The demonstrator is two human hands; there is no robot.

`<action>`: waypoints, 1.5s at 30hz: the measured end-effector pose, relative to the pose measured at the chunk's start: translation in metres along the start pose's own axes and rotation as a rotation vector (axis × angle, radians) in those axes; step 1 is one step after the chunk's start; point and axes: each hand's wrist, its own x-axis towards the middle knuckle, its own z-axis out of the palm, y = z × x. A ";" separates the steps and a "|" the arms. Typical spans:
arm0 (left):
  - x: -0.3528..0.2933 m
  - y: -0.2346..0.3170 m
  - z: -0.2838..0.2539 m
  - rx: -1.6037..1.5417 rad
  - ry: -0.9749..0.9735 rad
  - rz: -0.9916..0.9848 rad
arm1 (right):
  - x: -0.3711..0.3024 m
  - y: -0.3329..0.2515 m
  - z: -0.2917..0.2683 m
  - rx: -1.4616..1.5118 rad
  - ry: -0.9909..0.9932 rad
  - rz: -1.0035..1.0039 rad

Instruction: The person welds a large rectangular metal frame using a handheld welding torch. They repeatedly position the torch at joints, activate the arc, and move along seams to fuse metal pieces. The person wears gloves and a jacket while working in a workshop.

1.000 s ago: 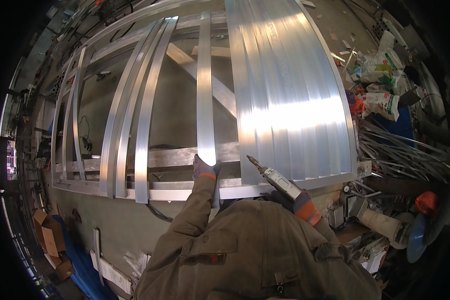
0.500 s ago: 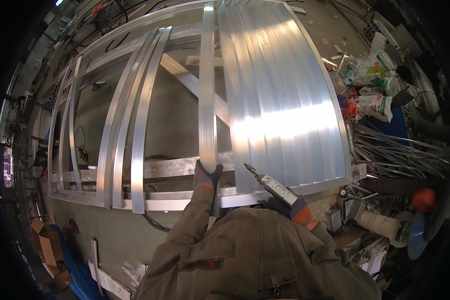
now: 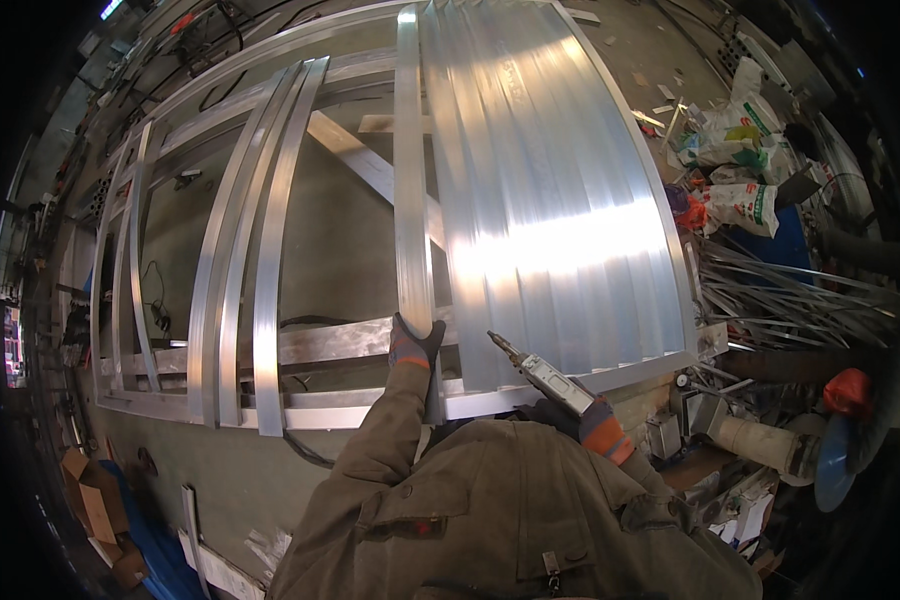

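Note:
My left hand (image 3: 413, 341), in a grey and orange glove, is closed around the near end of a long aluminium slat (image 3: 410, 190). This slat lies lengthwise across a metal frame (image 3: 335, 413), a narrow gap to the left of a ribbed panel of aluminium slats (image 3: 550, 190). In my gloved right hand (image 3: 602, 428) is a gun-like tool (image 3: 550, 378) with a pale grey body and a tapered brass-coloured nozzle. The nozzle points forward and left over the panel's near part; I cannot tell whether it touches. My right fingers are partly hidden behind the tool.
Several loose slats (image 3: 272, 300) lie across the frame's left part. A diagonal bar (image 3: 350, 150) runs beneath. On the right are white bags (image 3: 745, 208), a heap of thin metal strips (image 3: 790, 300) and a thick hose pipe (image 3: 760, 447). A cardboard box (image 3: 95, 490) stands at lower left.
The slat in my left hand has shifted slightly right, narrowing the gap to the panel. My right hand and the tool look nearly unchanged. The whole view has shifted a little.

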 end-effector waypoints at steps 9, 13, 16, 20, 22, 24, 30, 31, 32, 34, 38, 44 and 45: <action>0.022 0.016 0.004 -0.004 0.104 0.053 | 0.008 0.002 -0.002 0.016 -0.007 0.004; 0.014 0.002 0.009 0.074 0.077 -0.031 | 0.008 0.002 -0.006 0.022 -0.001 0.017; 0.017 -0.002 0.018 0.039 0.105 -0.010 | 0.009 0.003 -0.007 0.028 0.002 0.024; 0.008 -0.002 0.034 0.097 0.192 0.001 | 0.016 0.004 -0.003 0.037 -0.005 0.021; -0.002 -0.006 0.030 -0.025 0.103 -0.005 | 0.020 0.004 -0.001 0.042 -0.016 0.016; -0.010 -0.007 0.027 -0.056 0.064 -0.023 | 0.024 0.004 0.001 0.044 -0.022 0.017; 0.002 0.010 0.014 0.006 0.137 0.016 | 0.034 0.004 0.002 0.052 -0.024 0.011; 0.005 0.014 0.012 0.024 0.168 0.042 | 0.035 0.003 0.002 0.053 -0.027 0.011; 0.008 0.017 0.011 0.029 0.151 0.013 | 0.035 0.003 0.002 0.054 -0.026 0.012; 0.012 0.020 0.012 0.093 0.175 -0.021 | 0.034 0.003 0.000 0.058 -0.024 0.014; 0.017 0.014 0.016 0.103 0.117 -0.038 | 0.028 0.003 -0.004 0.059 -0.013 0.034; 0.034 0.010 0.023 0.079 0.088 -0.006 | 0.024 0.004 -0.010 0.063 -0.003 0.058; 0.037 0.014 0.023 0.025 0.096 0.043 | 0.027 0.005 -0.010 0.060 -0.003 0.054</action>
